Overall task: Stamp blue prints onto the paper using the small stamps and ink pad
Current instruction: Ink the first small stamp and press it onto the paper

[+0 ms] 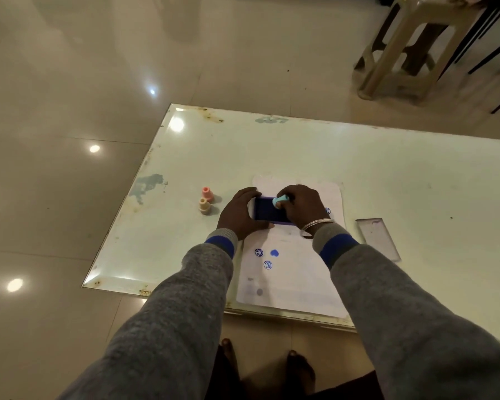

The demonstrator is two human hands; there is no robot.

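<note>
On the pale desk [387, 157], seen from the head camera, a sheet of paper [295, 284] lies near the front edge with the blue ink pad [267, 212] resting on its far half. The left hand [238, 216] grips the pad's left end, fingers curled over its far edge and thumb along the near side. The right hand [302, 207] pinches a light blue stamp [279, 201], tilted, at the pad's inked face; whether it touches the ink I cannot tell. That hand and a metal bangle [315, 228] cover the pad's right end. Three blue prints [267, 258] show on the paper just in front of the wrists, and another peeks out right of the right hand. Left of the pad, well clear of the paper, stand a pink stamp [207, 193] and a beige stamp [204, 205], close together. A clear lid [378, 238] lies right of the paper. Grey sleeves hide the paper's near corners.
</note>
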